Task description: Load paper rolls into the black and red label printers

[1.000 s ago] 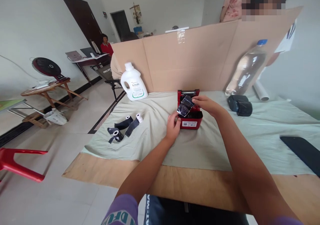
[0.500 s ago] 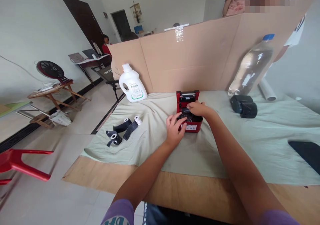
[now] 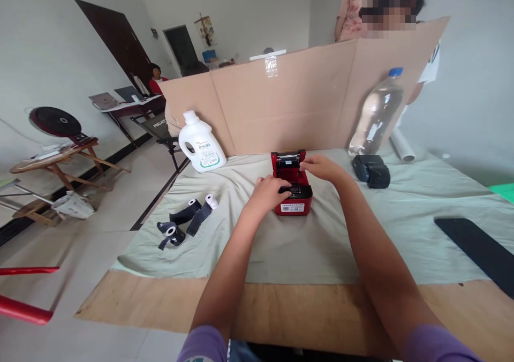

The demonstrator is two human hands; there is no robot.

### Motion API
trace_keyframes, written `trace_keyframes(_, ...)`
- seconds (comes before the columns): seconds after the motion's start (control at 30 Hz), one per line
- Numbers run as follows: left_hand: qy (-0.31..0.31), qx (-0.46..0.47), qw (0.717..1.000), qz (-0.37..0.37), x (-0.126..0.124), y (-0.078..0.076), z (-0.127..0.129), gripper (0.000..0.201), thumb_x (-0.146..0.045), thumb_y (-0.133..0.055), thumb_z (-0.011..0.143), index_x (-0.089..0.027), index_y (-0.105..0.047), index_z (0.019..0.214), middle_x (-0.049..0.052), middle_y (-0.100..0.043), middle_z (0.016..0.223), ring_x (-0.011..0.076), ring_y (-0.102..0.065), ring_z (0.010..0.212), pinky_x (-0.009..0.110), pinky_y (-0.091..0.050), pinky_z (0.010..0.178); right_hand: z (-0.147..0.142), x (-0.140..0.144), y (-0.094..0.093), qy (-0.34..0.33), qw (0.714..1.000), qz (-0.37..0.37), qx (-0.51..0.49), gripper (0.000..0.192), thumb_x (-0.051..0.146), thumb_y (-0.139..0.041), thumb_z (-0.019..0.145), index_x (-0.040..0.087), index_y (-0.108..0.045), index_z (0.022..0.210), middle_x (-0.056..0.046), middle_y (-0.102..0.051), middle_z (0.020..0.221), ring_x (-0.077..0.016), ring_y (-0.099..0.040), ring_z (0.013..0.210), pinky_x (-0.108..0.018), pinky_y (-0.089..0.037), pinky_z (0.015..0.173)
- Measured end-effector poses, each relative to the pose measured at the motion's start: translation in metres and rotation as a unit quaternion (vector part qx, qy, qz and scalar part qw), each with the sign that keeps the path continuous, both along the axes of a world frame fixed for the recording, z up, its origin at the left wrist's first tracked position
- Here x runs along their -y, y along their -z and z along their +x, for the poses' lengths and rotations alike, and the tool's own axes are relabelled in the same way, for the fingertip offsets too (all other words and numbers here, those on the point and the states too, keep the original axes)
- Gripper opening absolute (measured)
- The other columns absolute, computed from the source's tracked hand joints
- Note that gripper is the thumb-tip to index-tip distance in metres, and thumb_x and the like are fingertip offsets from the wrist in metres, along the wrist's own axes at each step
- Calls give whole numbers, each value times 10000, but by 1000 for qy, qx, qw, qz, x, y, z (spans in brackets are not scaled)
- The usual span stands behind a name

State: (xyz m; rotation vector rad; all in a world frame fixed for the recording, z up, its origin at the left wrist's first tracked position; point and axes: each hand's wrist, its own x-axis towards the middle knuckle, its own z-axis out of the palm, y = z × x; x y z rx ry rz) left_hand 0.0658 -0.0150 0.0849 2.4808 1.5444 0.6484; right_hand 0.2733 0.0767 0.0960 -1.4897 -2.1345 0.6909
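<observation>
Red printer [image 3: 292,190] sits in the middle of the worktop [image 3: 281,308], on a pale green cloth [image 3: 321,244]. Its lid is up at the back. The left hand [image 3: 268,190] lies on the open top with the fingers bent down into it. The right hand [image 3: 319,166] touches the right side near the lid, fingers curled. I cannot tell if either hand holds anything; what is under the fingers is hidden.

What could go wrong? I think the little box might slide or tip, because the cloth is soft and wrinkly. A finger might get pinched if the lid snaps down.

Dark paper rolls [image 3: 187,220] lie well apart to the left. A white jug [image 3: 201,143] stands at the back left. A clear bottle [image 3: 375,115] leans on the cardboard wall [image 3: 289,105], and a black gadget [image 3: 371,170] is just beside it. A flat black thing [image 3: 477,249] lies far right.

The room has white walls, a dark door [image 3: 116,43], a fan [image 3: 54,122] on a small wooden table, and a person in red [image 3: 156,78] sitting far off. Another person stands behind the cardboard.
</observation>
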Motion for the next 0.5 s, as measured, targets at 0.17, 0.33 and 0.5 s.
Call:
trace_keyframes(0.17, -1, -80, 995, 63, 0, 0, 2, 255, -261, -555, 946, -280, -752, 1106, 62, -754, 883, 248, -646, 875, 377, -381, 889, 1, -13, 17, 124, 970, 87, -190, 368, 352, -452, 934, 160, -586, 1218, -130, -658, 1264, -210, -600, 1150, -326, -453, 959)
trace_keyframes(0.33, -8, -124, 987, 100, 0, 2, 2, 259, -150, -517, 934, -239, -747, 1012, 69, -723, 833, 232, -638, 832, 371, -366, 861, -18, -16, 34, 122, 938, 12, -325, 364, 503, -450, 904, 200, -601, 1038, -64, -683, 1114, -187, -606, 1020, -299, -473, 838)
trace_keyframes(0.5, 25, -109, 983, 145, 6, -5, 2, 176, -176, -559, 934, -229, -719, 886, 54, -716, 950, 235, -604, 988, 377, -354, 829, -22, -4, 55, 143, 904, 37, -401, 257, 485, -539, 812, 230, -556, 788, -15, -656, 949, -203, -576, 987, -320, -468, 867)
